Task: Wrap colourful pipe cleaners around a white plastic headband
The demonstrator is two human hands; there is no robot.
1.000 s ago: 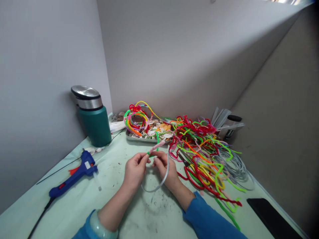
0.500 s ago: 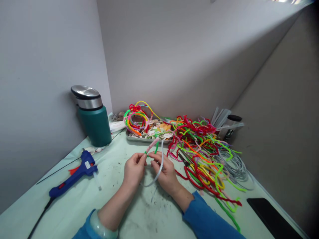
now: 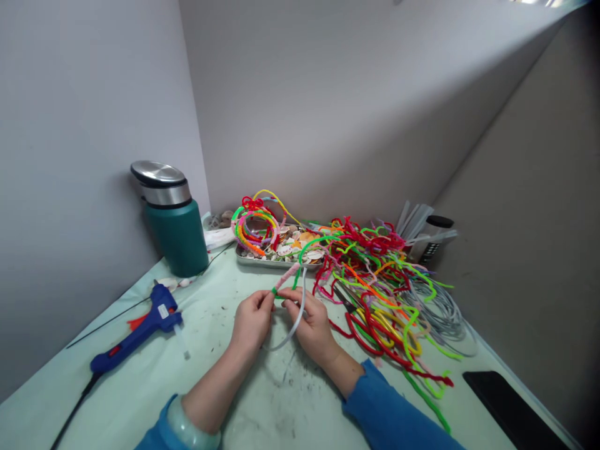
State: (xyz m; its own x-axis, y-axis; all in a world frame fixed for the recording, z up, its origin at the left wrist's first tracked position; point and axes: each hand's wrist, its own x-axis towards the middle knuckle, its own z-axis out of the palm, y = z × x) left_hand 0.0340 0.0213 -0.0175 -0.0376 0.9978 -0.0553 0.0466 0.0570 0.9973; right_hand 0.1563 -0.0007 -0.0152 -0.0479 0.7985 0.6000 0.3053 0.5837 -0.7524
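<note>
My left hand (image 3: 252,317) pinches a pale grey flexible cord (image 3: 300,312) close to its wrapped stretch. A pink pipe cleaner (image 3: 287,276) is coiled tightly around that stretch, with a bit of green below it at my fingertips. My right hand (image 3: 311,326) has its thumb and forefinger closed on a green pipe cleaner (image 3: 300,256), whose free length arches up and to the right. The cord's bare part curves from near my left palm across in front of my right fingers, its end pointing up. The exact grip is partly hidden by my fingers.
A blue glue gun (image 3: 140,328) lies left, before a green bottle (image 3: 175,234). Behind my hands is a metal tray (image 3: 262,260) of shells and buttons, carrying wrapped rings (image 3: 255,232). Tangled pipe cleaners (image 3: 375,262), scissors (image 3: 347,301), coiled cord (image 3: 438,312) and a phone (image 3: 509,400) lie right.
The green pipe cleaner's free end now arches above my right hand toward the pile, where before only a short upright part showed. Both hands stay nearly in place.
</note>
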